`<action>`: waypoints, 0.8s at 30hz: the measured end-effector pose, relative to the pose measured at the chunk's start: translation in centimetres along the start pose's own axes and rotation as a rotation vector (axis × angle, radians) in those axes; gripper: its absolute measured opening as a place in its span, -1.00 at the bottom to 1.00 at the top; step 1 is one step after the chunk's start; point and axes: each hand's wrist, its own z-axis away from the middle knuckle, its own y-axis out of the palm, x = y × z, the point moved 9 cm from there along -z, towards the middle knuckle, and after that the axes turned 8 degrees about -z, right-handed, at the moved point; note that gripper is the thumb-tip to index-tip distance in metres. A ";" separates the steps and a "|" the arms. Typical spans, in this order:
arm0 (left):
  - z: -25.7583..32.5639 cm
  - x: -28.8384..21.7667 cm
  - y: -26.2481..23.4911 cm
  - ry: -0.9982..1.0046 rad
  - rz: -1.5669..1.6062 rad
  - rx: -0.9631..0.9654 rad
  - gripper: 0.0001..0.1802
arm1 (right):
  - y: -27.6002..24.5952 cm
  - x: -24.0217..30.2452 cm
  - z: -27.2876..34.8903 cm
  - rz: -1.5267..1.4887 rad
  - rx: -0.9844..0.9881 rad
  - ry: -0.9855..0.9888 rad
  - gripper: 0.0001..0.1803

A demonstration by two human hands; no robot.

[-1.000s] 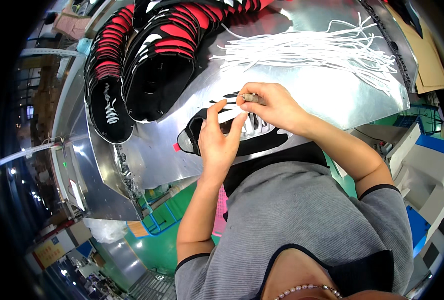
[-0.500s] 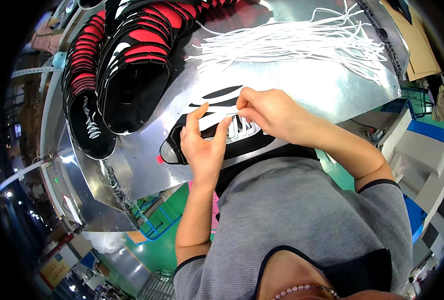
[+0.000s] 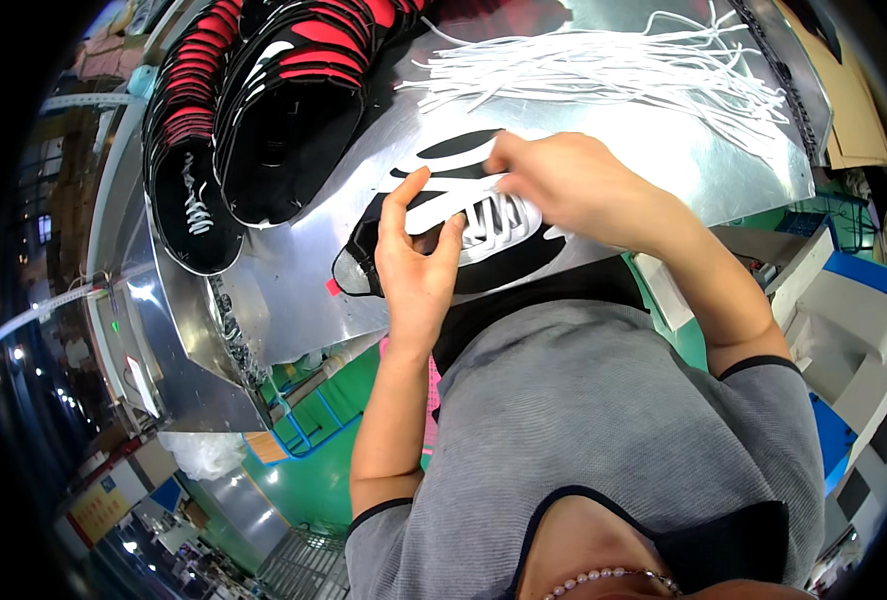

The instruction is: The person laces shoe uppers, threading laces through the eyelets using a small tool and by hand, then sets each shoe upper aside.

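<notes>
Hands meet over a black-and-white shoe (image 3: 484, 250) lying on its side at the middle of the shiny metal worktop (image 3: 294, 300). The left hand (image 3: 416, 268), fingers spread, steadies the shoe's side from 7 o'clock. The right hand (image 3: 564, 185) pinches a white lace (image 3: 454, 205) at the shoe's 1 o'clock edge. Loose white laces (image 3: 604, 70) lie at 12 o'clock; stacked red-and-black shoe uppers (image 3: 264, 110) sit at 10 o'clock.
</notes>
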 end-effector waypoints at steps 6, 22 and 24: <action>-1.2 0.8 0.0 0.068 -0.124 -0.085 -0.43 | 1.0 -3.7 1.2 -0.534 -0.359 0.021 -0.77; -0.8 0.9 1.7 -0.224 0.206 0.357 -0.46 | 1.6 1.4 2.5 -0.040 -0.495 -0.547 -0.71; -0.9 0.8 1.5 -0.256 0.312 0.289 -0.56 | 1.4 1.0 2.4 -0.156 -0.474 -0.465 -0.72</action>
